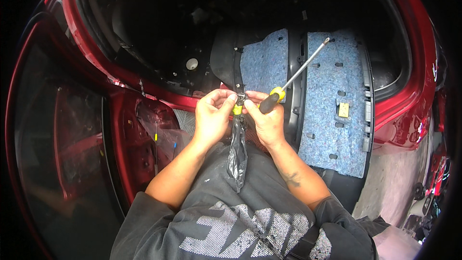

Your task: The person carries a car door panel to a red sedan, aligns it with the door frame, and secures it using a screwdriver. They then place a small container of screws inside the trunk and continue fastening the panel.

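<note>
In front of my body, my left hand [215, 113] and my right hand [265, 120] meet, each with thumb and fingers pinched on a small dark piece [241, 98] whose kind I cannot make out. A bit of yellow [237, 110] shows just under the fingertips. From there a crumpled strip of black plastic film [237, 156] hangs down over my shirt. My right hand also keeps hold of a screwdriver [296, 74]; its black and yellow handle lies across the hand, and the metal shaft points up and to the right.
A dark trim panel with blue felt backing [332, 130] lies to the right, bearing a small yellow block [343, 110]. Beside it is a second felt-backed panel [264, 60]. The red car body frame [163, 97] surrounds the dark interior; a red door [122, 163] stands at left.
</note>
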### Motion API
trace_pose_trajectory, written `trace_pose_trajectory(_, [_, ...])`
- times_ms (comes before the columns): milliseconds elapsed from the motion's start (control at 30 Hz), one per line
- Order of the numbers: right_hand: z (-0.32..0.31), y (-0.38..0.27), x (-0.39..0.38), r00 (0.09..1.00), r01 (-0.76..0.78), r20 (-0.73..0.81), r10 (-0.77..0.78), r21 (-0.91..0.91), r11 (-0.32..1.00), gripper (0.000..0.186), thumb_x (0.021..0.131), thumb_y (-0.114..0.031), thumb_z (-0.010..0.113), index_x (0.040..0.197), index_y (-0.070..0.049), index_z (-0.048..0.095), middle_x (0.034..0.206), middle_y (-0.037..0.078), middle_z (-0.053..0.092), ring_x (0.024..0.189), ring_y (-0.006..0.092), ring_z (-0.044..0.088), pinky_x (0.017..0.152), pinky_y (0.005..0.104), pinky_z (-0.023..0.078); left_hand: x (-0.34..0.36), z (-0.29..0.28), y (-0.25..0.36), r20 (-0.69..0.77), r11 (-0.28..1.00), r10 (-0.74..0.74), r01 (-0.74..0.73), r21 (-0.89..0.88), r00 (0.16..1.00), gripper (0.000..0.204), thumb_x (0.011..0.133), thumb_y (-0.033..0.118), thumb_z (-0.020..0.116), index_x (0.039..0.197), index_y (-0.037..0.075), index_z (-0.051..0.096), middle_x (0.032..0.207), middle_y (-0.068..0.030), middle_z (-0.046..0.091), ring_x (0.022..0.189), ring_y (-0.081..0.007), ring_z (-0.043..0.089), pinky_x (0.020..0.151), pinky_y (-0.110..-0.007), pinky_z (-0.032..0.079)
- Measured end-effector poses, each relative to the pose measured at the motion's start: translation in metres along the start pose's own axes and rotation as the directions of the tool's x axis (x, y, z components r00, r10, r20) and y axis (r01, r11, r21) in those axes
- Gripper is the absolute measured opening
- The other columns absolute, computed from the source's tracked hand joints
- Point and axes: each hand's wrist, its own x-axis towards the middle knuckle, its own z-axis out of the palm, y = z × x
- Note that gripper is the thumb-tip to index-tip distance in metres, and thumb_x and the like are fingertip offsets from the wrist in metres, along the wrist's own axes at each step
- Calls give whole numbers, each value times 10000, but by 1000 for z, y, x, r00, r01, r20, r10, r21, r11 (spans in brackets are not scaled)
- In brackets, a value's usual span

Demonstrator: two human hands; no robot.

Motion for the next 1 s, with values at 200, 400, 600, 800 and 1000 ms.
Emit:
trace_pose_trajectory(200, [-11,3,2,998,-22,53,18,76,997,282,1011,-74,749,1244,77,699,1062,147,778,888,188,772,828,305,644,2,1,7,33,987,-132,135,-92,991,159,1064,99,684,1157,-30,699,960,-81,767,812,-114,729,724,-254,603])
trace_pose_trajectory(400, [-17,0,2,993,-93,81,80,172,981,270,1010,-96,761,1222,63,707,983,128,763,837,179,757,794,301,631,1,7,4,70,975,-182,190,-115,981,216,1079,133,664,1226,-17,714,1046,-89,779,907,-111,724,794,-254,581])
trace_pose_trajectory(600, [-26,2,5,995,-98,45,93,132,986,253,1008,-109,771,1199,50,723,964,100,750,824,157,728,773,286,602,0,15,-11,102,989,120,-128,77,987,322,1069,83,661,1375,-14,682,1172,-87,750,1059,-121,700,919,-283,578])
trace_pose_trajectory(800, [-26,-1,3,998,-58,33,62,-91,994,246,1008,-133,774,1183,37,741,980,79,754,857,145,718,802,281,592,-1,15,-12,91,993,50,-60,102,995,285,1012,99,755,1262,-37,750,1075,-87,778,959,-127,732,848,-284,594])
trace_pose_trajectory(1000, [-21,-10,1,998,-50,35,57,-177,983,271,1012,-132,760,1207,55,733,1013,101,766,882,158,745,813,291,615,4,6,-12,77,981,-115,125,-149,990,261,1060,124,708,1271,-26,741,1080,-74,782,967,-126,731,897,-277,586])
